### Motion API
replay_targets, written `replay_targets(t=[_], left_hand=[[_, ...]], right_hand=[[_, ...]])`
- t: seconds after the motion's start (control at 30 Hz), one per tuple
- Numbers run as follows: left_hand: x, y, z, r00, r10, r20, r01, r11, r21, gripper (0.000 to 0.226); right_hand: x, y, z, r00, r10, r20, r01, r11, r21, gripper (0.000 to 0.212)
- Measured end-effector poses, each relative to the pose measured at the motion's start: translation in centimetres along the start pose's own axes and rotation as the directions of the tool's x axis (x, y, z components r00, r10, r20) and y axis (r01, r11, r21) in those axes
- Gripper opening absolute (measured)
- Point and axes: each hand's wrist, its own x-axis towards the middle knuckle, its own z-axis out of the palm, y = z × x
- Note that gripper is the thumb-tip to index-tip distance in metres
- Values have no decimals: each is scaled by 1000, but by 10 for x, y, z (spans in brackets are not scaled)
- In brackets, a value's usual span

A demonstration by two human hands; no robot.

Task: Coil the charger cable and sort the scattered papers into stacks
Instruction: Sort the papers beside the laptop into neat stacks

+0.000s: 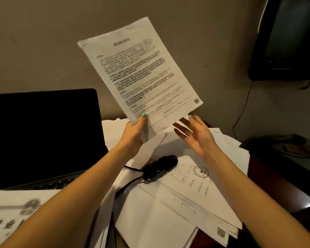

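The left hand [135,133] pinches a sheet [141,72] by its bottom edge, thumb on the printed face, holding it upright above the desk, probably to read which stack it belongs in. The right hand [195,135] is spread loose, gripping nothing, just beside the sheet's lower corner, seemingly ready to steady it. The cable [159,166] lies bundled on the scattered papers [168,212] below

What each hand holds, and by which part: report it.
The left hand pinches the printed sheet at its lower left corner, thumb on the front. The right hand, open, holds nothing.
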Motion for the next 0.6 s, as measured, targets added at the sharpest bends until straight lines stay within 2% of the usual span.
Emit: replay_targets(t=[0.07, 0.13, 0.27, 0.37, 0.5, 0.6], left_hand=[[-14, 12, 3, 1000, -5, 18, 5, 1000, -11, 32], [-30, 19, 3, 1000, -1, -1, 1, 1000, 18, 32], [-64, 32, -5, 993, 29, -113, -14, 991, 134, 19], [-88, 50, -25, 985, 65, -162, -39, 986, 161, 18], [-120, 79, -73, 944, 51, -327, -35, 998, 54, 17], [-150, 98, -111, 893, 98, -439, -69, 994, 82, 15]], right_hand=[[-10, -5, 18, 999, -5, 38, 4, 1000, 19, 17], [-24, -6, 35, 998, -40, 58, 42, 999, -35, 17], [-49, -7, 59, 992, -125, -25, 120, 980, -159, 14], [-68, -8, 72, 984, -171, -52, 156, 963, -218, 15], [-90, 1, 76, 987, -155, -43, 132, 931, -339, 15], [-108, 10, 81, 995, -101, -21, 85, 918, -387, 18]])
